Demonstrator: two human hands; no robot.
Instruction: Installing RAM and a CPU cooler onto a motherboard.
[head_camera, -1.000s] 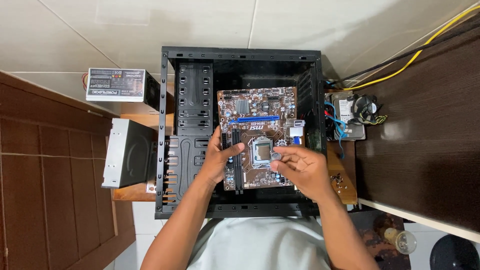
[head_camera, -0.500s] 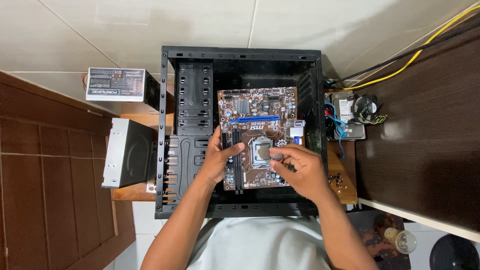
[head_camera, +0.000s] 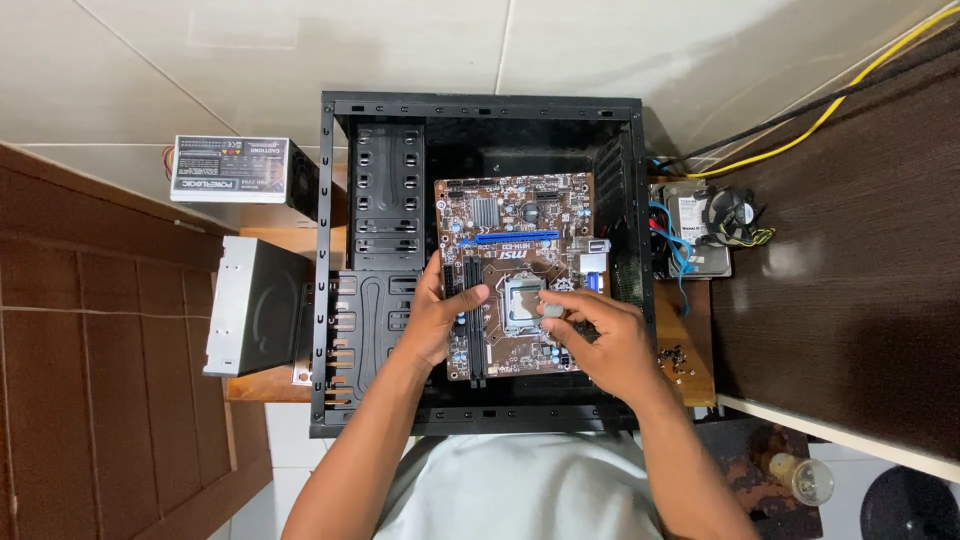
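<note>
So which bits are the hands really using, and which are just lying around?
In use:
left hand on the brown motherboard
right hand at the processor socket
black computer case

Lying about:
power supply box
silver drive
cooling fan
yellow cable

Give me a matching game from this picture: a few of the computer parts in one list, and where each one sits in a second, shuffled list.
Things:
1. motherboard
2. power supply
3. optical drive
4. cooler fan

Places:
A. on the small table to the right of the case
B. inside the open black case
C. on the floor tiles, above the grey box at left
D. against the case's left wall, on the wooden table

Pairs: 1-B, 2-C, 3-D, 4-A
</note>
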